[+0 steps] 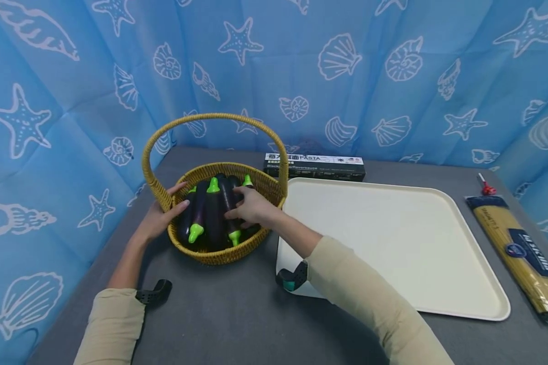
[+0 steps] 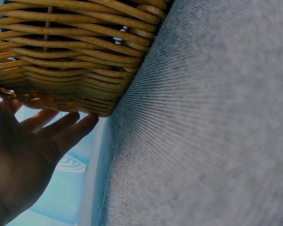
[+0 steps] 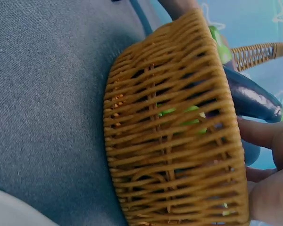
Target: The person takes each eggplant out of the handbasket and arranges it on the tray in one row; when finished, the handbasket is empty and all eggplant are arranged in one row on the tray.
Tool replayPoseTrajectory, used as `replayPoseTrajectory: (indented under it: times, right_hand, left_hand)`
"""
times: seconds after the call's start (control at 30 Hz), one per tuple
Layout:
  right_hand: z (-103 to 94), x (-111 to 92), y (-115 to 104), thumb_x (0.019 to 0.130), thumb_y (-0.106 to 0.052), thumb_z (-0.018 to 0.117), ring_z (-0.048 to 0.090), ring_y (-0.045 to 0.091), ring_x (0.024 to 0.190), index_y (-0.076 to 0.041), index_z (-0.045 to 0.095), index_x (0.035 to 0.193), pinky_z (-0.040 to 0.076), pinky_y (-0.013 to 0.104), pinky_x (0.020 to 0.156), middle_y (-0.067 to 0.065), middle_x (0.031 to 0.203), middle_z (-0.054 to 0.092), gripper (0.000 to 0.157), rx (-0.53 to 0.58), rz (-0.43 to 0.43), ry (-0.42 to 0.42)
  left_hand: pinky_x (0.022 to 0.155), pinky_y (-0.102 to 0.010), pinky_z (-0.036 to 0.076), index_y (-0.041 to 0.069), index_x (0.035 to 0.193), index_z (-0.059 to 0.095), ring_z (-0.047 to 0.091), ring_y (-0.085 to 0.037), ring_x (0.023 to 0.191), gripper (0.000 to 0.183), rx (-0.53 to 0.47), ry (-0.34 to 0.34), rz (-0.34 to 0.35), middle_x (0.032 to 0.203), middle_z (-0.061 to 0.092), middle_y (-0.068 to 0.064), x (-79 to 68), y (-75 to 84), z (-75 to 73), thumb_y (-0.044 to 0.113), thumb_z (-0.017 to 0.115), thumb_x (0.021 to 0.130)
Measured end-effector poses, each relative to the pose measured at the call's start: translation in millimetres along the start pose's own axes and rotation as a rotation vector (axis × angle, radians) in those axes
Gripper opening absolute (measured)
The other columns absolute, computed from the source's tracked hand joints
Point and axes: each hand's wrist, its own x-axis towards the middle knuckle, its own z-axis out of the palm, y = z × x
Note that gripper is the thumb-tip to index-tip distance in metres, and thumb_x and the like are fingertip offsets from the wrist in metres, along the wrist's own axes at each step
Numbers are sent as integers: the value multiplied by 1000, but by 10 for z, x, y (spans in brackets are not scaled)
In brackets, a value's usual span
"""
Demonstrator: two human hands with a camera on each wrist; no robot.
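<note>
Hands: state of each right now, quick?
Left hand: holding the side of the basket.
Right hand: in among the eggplants; cannot tell whether it grips one.

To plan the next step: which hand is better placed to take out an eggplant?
Probably the right hand: it is over the eggplants, nearer the tray, while the left hand holds the basket.

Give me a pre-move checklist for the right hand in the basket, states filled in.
1. Basket upright: ok, sits on the grey table.
2. Left hand steadying it: ok, holds its left side.
3. Right hand grip on the eggplants: cannot tell, contact is partly hidden.
4. Right hand clear of the basket: not ok, it reaches inside.
5. Tray flat: ok, right of the basket.
6. Spaghetti pack off the tray: ok, lies to its right.
</note>
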Motion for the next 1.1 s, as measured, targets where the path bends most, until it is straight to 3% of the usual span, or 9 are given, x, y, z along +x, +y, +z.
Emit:
replayPoseTrajectory:
  times: [0.2, 0.53, 0.87, 1.1]
  right_hand:
    - [-199, -53, 8, 90, -5, 66, 57, 29, 108, -16, 29, 150, 55, 39, 77, 16, 122, 49, 72, 153, -37, 10]
    - [-493, -316, 15, 92, -5, 63, 61, 30, 106, -19, 24, 152, 55, 39, 79, 17, 129, 49, 72, 300, -87, 5]
    - [-704, -665, 223, 93, -1, 60, 58, 34, 109, -13, 20, 152, 53, 44, 83, 22, 128, 46, 72, 304, -107, -121]
    - [-865, -927, 559, 93, 1, 59, 61, 31, 100, -7, 17, 152, 51, 47, 84, 24, 122, 47, 73, 283, -101, -200]
  left_hand:
    - [104, -65, 20, 5, 150, 28, 19, -43, 137, 62, 5, -6, -13, 151, 23, -24, 23, -5, 12, 21, 57, 97]
    - [104, -64, 19, 5, 151, 26, 17, -42, 138, 66, -11, -22, -5, 152, 23, -23, -1, 2, -24, 15, 59, 95]
    - [105, -63, 20, 7, 151, 25, 17, -42, 138, 66, -24, -26, -28, 152, 21, -24, -15, 1, -33, 17, 59, 95]
    - [105, -62, 21, 8, 152, 25, 19, -42, 137, 67, -11, -24, -43, 152, 21, -23, -14, 12, -27, 19, 59, 95]
